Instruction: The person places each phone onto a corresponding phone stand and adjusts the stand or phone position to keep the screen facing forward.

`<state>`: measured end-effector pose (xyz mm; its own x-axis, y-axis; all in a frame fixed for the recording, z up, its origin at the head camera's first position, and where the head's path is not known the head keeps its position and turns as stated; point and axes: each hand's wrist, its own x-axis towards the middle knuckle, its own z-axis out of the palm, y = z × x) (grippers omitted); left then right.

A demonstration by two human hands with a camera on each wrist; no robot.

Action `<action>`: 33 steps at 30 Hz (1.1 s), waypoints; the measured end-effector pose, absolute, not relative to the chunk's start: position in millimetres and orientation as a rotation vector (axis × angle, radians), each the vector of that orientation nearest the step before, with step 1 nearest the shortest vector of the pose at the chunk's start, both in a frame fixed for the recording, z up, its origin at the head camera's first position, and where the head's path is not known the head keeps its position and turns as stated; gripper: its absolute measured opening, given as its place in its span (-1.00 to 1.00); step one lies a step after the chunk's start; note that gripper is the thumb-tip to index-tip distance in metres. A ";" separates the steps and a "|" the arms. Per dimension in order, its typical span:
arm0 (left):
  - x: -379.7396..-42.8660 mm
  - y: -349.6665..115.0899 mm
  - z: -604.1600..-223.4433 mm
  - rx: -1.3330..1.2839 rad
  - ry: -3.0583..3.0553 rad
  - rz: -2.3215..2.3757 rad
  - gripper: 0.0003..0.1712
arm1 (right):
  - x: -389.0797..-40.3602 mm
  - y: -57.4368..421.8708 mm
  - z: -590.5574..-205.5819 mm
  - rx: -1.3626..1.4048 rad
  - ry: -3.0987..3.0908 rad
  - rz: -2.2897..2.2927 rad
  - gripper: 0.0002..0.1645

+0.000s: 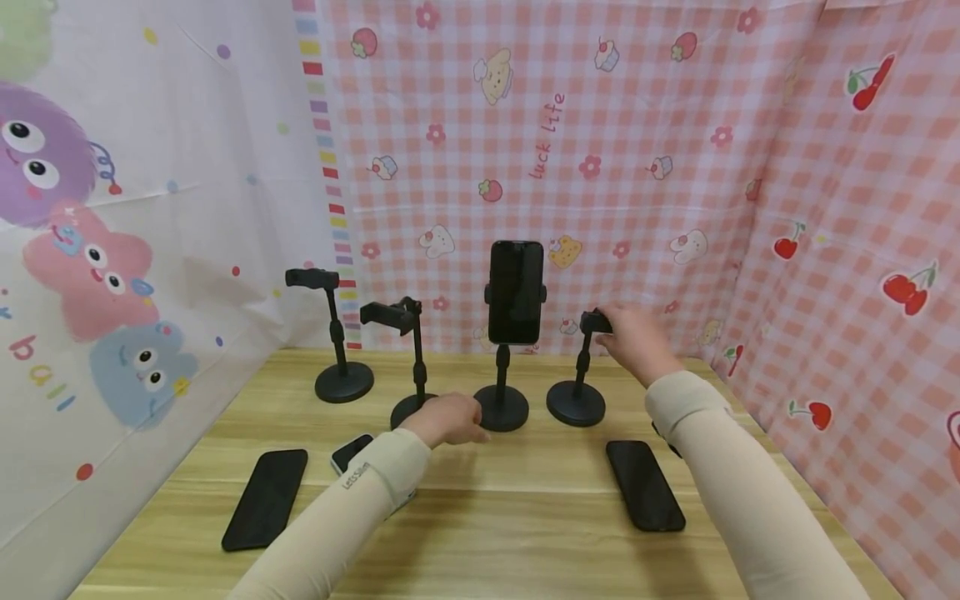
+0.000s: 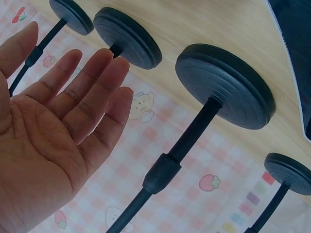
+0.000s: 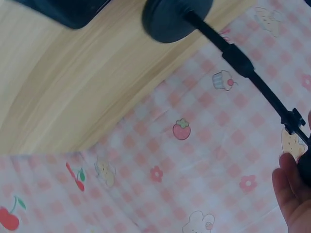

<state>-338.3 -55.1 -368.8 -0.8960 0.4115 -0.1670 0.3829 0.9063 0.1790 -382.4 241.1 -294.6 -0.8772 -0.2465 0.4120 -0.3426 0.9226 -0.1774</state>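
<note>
My right hand (image 1: 636,337) grips the black clamp at the top of the rightmost phone stand (image 1: 576,403), whose round base is on the wooden table. In the right wrist view its fingertips (image 3: 287,177) lie against that clamp at the right edge, and much of the hand is out of frame. My left hand (image 1: 450,418) hovers over the table with relaxed fingers and holds nothing. Beside it stands another phone stand (image 1: 420,367) with a vacant clamp. In the left wrist view the left palm (image 2: 39,160) faces the camera, fingers slightly bent.
A black phone (image 1: 516,292) stands upright in the middle stand (image 1: 502,408). A further stand (image 1: 343,382) is at the back left. Phones lie on the table (image 1: 495,533): one (image 1: 266,498) at left, a smaller one (image 1: 351,452) by the left sleeve, one (image 1: 645,485) at right. Patterned cloth hangs behind.
</note>
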 end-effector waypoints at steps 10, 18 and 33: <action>-338.7 -54.3 -369.3 0.620 2.864 0.215 -0.69 | -382.2 237.3 -295.4 0.468 -2.626 0.177 -0.69; -337.0 -53.4 -367.8 0.616 2.847 0.225 -0.71 | -383.9 239.2 -296.6 0.489 -2.597 0.159 -0.86; -338.6 -53.3 -369.7 0.600 2.834 0.214 -0.71 | -385.7 234.3 -285.7 0.467 -2.673 0.235 -0.84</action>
